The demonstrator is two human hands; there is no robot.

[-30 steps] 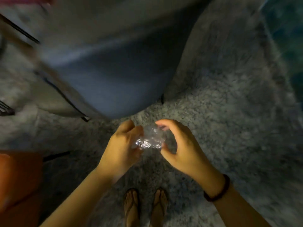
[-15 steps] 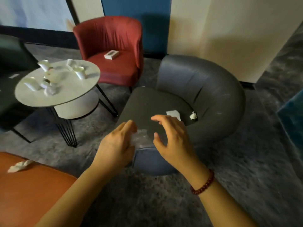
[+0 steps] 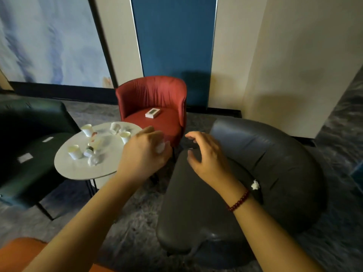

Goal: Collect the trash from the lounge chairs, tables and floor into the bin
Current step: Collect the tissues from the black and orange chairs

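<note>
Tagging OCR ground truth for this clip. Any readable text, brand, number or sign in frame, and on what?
Nothing legible in the head view.
On the red chair, a small white box: dark patch on top, print too blurred to read.
On the round table, paper cups: no print discernible.
On the dark green chair, white slips: too small to tell.
In the left hand, a crumpled wrapper: no print visible.

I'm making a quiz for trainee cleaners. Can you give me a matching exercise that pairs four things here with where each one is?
Things:
1. small box
2. paper cups
3. white tissue
4. crumpled wrapper

Places:
A. left hand
B. grey chair
C. red chair
D. round table

Pairs: 1-C, 2-D, 3-B, 4-A
</note>
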